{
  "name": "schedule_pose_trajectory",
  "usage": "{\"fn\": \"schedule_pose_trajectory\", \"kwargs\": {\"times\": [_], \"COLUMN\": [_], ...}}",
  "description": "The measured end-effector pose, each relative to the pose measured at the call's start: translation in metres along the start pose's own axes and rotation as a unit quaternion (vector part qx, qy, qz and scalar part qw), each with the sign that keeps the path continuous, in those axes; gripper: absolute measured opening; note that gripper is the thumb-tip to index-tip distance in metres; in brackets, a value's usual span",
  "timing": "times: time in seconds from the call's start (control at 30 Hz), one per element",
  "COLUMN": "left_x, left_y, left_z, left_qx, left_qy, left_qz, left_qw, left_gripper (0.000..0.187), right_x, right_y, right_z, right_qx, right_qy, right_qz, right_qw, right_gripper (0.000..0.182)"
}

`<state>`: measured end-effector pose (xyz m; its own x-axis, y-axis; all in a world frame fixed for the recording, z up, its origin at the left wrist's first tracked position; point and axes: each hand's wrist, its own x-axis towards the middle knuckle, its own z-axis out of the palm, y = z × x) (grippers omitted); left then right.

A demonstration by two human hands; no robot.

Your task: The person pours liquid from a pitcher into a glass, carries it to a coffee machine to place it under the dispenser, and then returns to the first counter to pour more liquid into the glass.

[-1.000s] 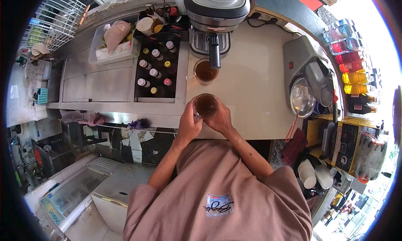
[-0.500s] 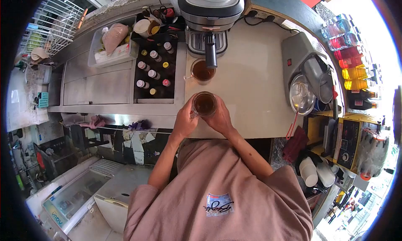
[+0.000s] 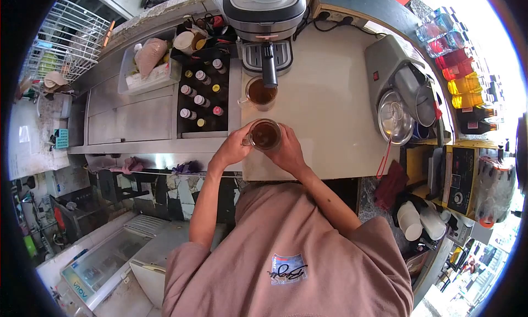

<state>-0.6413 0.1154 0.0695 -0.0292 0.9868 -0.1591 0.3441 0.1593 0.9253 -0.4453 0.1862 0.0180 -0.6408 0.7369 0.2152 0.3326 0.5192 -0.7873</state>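
Note:
Between my two hands is a clear glass mug (image 3: pixel 265 135) of dark brown drink, near the counter's front edge. My left hand (image 3: pixel 232 147) is closed at its left side, by the handle. Around the mug's right side wrap the fingers of my right hand (image 3: pixel 289 152). Just beyond stands a second glass mug (image 3: pixel 261 92) with a similar brown drink, its handle pointing left. Behind that mug is an espresso machine (image 3: pixel 267 20), whose black portafilter handle (image 3: pixel 269 72) reaches out over the mug's far rim.
Left of the mugs, a recessed rack holds several capped bottles (image 3: pixel 202 101), beside a plastic tub (image 3: pixel 148 64) with bags. On the right are a grey machine (image 3: pixel 396 69) and a metal strainer (image 3: pixel 395 118) with a red handle. Colourful drink bottles (image 3: pixel 462 75) line the far right.
The view has shifted slightly. The held mug has tilted or turned a little, and my left hand has moved slightly left along its handle side. Both hands stay on the mug.

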Motion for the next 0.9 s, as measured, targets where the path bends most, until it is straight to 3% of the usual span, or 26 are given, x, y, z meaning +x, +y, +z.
{"fn": "schedule_pose_trajectory", "kwargs": {"times": [0.37,0.67,0.77,0.83,0.87,0.9], "left_x": [0.000,-0.005,-0.019,-0.035,-0.041,-0.047], "left_y": [-0.007,-0.013,-0.013,-0.022,-0.024,-0.022], "left_z": [0.001,0.013,0.021,0.026,0.027,0.027], "left_qx": [-0.035,-0.016,-0.019,0.051,0.051,0.097], "left_qy": [-0.024,0.014,0.075,0.148,0.140,0.148], "left_qz": [-0.031,0.002,-0.011,-0.034,-0.031,-0.126], "left_qw": [0.999,1.000,0.997,0.987,0.988,0.976], "left_gripper": [0.065,0.060,0.057,0.048,0.048,0.040], "right_x": [-0.005,-0.006,-0.010,-0.017,-0.021,-0.026], "right_y": [0.005,0.010,0.008,0.010,0.011,0.013], "right_z": [0.001,-0.006,-0.012,-0.018,-0.020,-0.022], "right_qx": [0.004,0.026,0.048,0.062,0.067,0.072], "right_qy": [0.019,-0.021,-0.028,-0.030,-0.030,-0.030], "right_qz": [-0.018,0.003,0.013,0.027,0.033,0.040], "right_qw": [1.000,0.999,0.998,0.997,0.997,0.996], "right_gripper": [0.078,0.080,0.081,0.082,0.080,0.078]}}
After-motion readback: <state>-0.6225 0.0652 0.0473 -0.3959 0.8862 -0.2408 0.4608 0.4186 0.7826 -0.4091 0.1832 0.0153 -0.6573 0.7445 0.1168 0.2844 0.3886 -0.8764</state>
